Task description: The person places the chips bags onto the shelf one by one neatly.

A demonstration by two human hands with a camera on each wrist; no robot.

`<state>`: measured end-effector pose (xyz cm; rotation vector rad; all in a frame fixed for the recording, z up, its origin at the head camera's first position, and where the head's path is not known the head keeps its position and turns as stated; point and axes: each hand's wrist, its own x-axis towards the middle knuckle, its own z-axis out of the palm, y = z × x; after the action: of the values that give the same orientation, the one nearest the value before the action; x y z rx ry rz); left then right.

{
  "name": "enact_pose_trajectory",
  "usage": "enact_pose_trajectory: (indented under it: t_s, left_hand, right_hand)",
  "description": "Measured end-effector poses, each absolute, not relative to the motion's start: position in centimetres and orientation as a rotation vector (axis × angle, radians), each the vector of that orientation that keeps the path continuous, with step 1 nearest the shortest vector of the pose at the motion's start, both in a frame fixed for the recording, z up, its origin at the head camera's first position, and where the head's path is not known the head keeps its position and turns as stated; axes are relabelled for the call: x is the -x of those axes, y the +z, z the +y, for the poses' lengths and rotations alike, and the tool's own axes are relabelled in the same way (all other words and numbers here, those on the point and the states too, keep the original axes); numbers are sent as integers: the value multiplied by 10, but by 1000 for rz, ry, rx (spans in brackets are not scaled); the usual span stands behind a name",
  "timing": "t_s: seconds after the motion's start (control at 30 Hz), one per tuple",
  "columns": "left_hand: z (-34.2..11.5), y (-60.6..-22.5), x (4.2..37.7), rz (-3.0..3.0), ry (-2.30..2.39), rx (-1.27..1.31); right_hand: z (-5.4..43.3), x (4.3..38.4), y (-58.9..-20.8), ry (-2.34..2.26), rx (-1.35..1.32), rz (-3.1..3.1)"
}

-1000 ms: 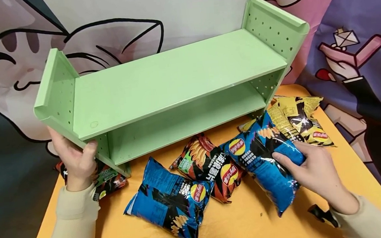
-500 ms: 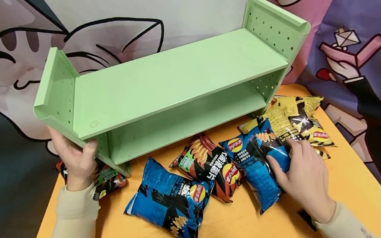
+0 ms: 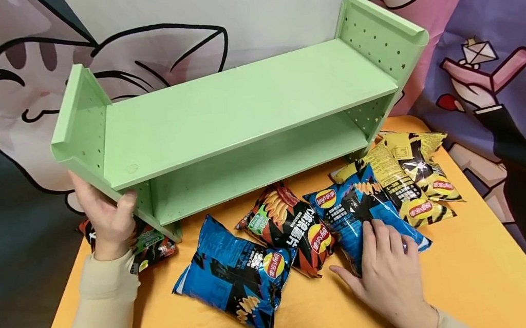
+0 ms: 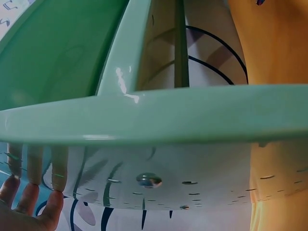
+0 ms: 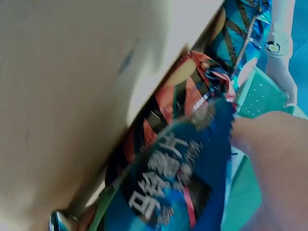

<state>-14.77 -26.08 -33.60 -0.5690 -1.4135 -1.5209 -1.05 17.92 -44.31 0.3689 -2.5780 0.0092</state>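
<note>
My left hand (image 3: 107, 217) grips the left side panel of a green two-tier shelf (image 3: 249, 108), thumb at its front edge; in the left wrist view its fingers (image 4: 57, 204) touch the panel's perforated outer face. My right hand (image 3: 387, 272) rests with extended fingers on a blue chip bag (image 3: 339, 225) right of centre, the thumb spread to the side. That bag's printed blue surface (image 5: 168, 183) is close up in the right wrist view. Beside it lies a red-and-black chip bag (image 3: 291, 223). Another blue chip bag (image 3: 230, 274) lies nearer me to the left.
Two yellow chip bags (image 3: 395, 174) overlap at the right, by the shelf's right end. Another red-and-black bag (image 3: 153, 244) is partly hidden behind my left hand. A yellow cloth (image 3: 493, 264) covers the table, with printed curtains (image 3: 157, 54) behind the shelf.
The right-hand blue bag, earlier held up in my right hand, now lies on the table, its fingers loosened. That hand has slid left and nearer me. My left hand keeps its hold.
</note>
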Motion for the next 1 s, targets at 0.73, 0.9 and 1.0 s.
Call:
enact_pose_trajectory:
  t_s: [0.73,0.9,1.0]
  left_hand:
    - [-267,-335,130,-1476,-1483,568]
    - [-269,-335,128,-1473,-1479,567]
    - [-269,-334,127,-1471,-1480,569]
  right_hand:
    - [166,21,-446,57,-458,-2443]
    - [164,22,-445,117,-522,-2347]
    - [166,22,-440,179,-539,-2306]
